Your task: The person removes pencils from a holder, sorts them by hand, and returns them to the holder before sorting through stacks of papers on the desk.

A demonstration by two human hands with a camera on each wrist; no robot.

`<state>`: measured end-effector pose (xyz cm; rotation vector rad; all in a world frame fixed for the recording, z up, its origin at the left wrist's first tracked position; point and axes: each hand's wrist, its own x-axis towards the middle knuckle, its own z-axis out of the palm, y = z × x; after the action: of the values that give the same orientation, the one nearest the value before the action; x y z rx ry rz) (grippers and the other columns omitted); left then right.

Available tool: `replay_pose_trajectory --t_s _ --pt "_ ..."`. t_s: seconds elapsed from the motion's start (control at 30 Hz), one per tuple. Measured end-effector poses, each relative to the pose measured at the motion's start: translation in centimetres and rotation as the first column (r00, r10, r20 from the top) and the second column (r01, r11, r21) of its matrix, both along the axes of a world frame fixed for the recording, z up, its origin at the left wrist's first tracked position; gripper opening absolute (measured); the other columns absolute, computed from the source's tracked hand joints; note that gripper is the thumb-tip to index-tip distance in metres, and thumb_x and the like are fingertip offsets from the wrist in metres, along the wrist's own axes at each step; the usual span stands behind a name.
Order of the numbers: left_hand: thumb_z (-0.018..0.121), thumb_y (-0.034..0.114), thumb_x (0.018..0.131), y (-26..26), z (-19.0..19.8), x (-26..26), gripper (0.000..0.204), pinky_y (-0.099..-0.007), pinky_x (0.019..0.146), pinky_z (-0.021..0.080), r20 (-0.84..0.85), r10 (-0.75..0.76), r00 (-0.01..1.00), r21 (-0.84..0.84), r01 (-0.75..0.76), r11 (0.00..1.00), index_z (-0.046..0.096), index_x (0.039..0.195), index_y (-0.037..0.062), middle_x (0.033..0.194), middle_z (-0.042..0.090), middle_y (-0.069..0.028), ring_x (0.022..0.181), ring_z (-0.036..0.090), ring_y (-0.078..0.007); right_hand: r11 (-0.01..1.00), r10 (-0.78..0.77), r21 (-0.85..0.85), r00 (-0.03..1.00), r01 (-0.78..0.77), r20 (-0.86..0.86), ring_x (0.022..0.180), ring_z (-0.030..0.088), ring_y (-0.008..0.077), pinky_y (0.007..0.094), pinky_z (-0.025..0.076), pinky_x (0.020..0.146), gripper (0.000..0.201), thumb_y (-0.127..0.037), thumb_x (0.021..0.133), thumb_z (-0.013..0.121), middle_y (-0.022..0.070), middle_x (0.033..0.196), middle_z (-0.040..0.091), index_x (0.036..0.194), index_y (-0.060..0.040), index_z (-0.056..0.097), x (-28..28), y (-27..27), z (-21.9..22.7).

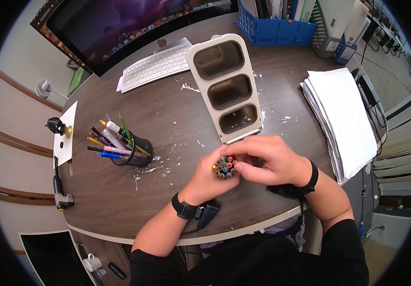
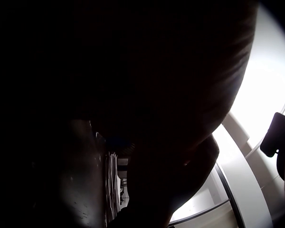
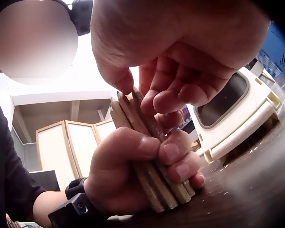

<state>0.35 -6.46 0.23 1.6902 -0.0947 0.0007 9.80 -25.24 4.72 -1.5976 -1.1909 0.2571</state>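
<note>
A bundle of colored pencils (image 1: pixel 224 168) stands in the left hand (image 1: pixel 208 178), whose fingers wrap round it; the tips point up toward the head camera. In the right wrist view the left hand (image 3: pixel 128 166) grips the pencils (image 3: pixel 154 183) around their middle, their lower ends near the tabletop. The right hand (image 1: pixel 274 162) is at the top of the bundle, thumb and index finger touching pencil tips. From the right wrist the right hand (image 3: pixel 180 57) shows curled fingers, its thumb against a pencil end. The left wrist view is mostly dark.
A beige three-compartment organizer (image 1: pixel 205 88) stands beyond the hands. On the left is a black mesh cup (image 1: pixel 143 152) of pens; on the right, a paper stack (image 1: pixel 343 114). Keyboard (image 1: pixel 155 66), monitor (image 1: pixel 115 28) and blue file holder (image 1: pixel 281 32) are behind. White scraps (image 1: pixel 189 87) dot the desk.
</note>
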Motion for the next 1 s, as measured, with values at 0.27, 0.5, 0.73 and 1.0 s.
replay_pose_trajectory --t_s 0.27,0.5,0.73,1.0 --pt "0.078 0.002 0.077 -0.2 0.7 0.0 0.041 -0.0340 0.079 0.056 0.145 0.001 0.989 0.152 -0.023 0.988 0.063 0.115 0.0026 0.096 0.071 -0.0101 0.086 0.071 -0.0229 0.998 -0.064 0.009 0.997 0.064 0.034 0.071 0.070 0.0130 0.0261 0.057 0.066 0.030 -0.009 0.085 0.083 0.0078 0.090 0.076 0.113 -0.0023 0.076 0.2 0.1 0.0" --pt "0.079 0.002 0.076 0.3 0.2 0.4 0.040 -0.0352 0.082 0.056 0.251 -0.074 0.965 0.201 0.022 0.979 0.064 0.113 -0.0001 0.106 0.069 -0.0142 0.093 0.071 -0.0290 0.999 -0.044 0.012 0.990 0.043 0.132 0.067 0.069 0.0166 0.0288 0.056 0.063 0.022 -0.011 0.086 0.081 0.0069 0.083 0.073 0.108 -0.0050 0.077 0.1 0.4 0.5" --pt "0.076 0.000 0.079 -0.6 -0.4 0.1 0.047 -0.0331 0.086 0.056 0.232 0.098 0.968 0.153 -0.135 0.979 0.065 0.124 -0.0004 0.111 0.070 -0.0137 0.098 0.071 -0.0237 0.982 -0.190 0.051 0.964 0.183 0.186 0.066 0.068 0.0156 0.0283 0.055 0.061 0.017 -0.007 0.084 0.078 0.0064 0.081 0.072 0.101 -0.0049 0.075 0.1 0.5 -0.1" --pt "0.071 -0.001 0.087 -0.3 -0.6 -0.2 0.039 -0.0305 0.085 0.058 0.084 0.177 0.981 -0.003 -0.177 0.984 0.064 0.125 -0.0013 0.105 0.074 -0.0063 0.093 0.069 -0.0108 0.931 -0.346 0.136 0.938 0.339 0.031 0.063 0.061 0.0069 0.0243 0.051 0.059 0.019 -0.004 0.086 0.076 0.0029 0.079 0.069 0.105 -0.0015 0.074 0.7 0.1 -0.4"
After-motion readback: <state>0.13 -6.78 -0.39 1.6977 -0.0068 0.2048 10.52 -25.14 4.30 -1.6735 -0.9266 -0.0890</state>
